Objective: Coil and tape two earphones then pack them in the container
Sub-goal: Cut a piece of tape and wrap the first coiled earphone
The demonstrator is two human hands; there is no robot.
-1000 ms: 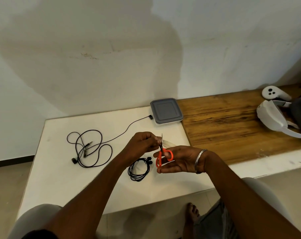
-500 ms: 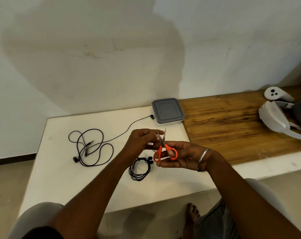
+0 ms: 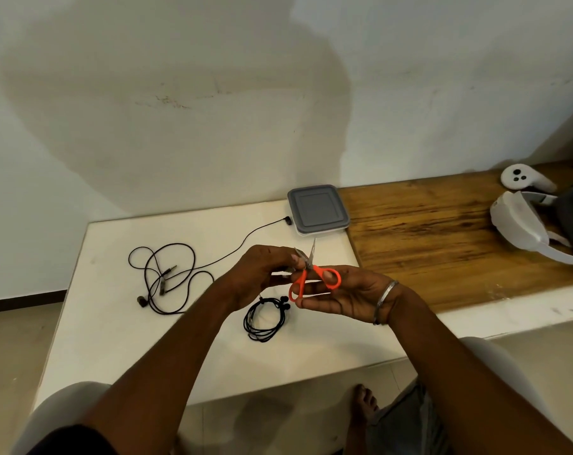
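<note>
Both forearms come in from the bottom and meet above the smooth white table [image 3: 114, 339]. The right hand [image 3: 347, 297] lies palm-up with its fingers through the loops of the orange plastic-handled scissors [image 3: 298, 284], the thin metal blades parted and pointing up. The left hand [image 3: 262, 274] is curled, its fingertips pinching a small greyish scrap [image 3: 287, 269] right at the blades (can't tell what it is).

Under the hands sits the coiled black earphone [image 3: 265, 320], a neat round bundle. The loose black earphone [image 3: 170, 277] sprawls well to the left, its cable trailing to the square grey-lidded plastic container [image 3: 318, 208] by the wall.
</note>
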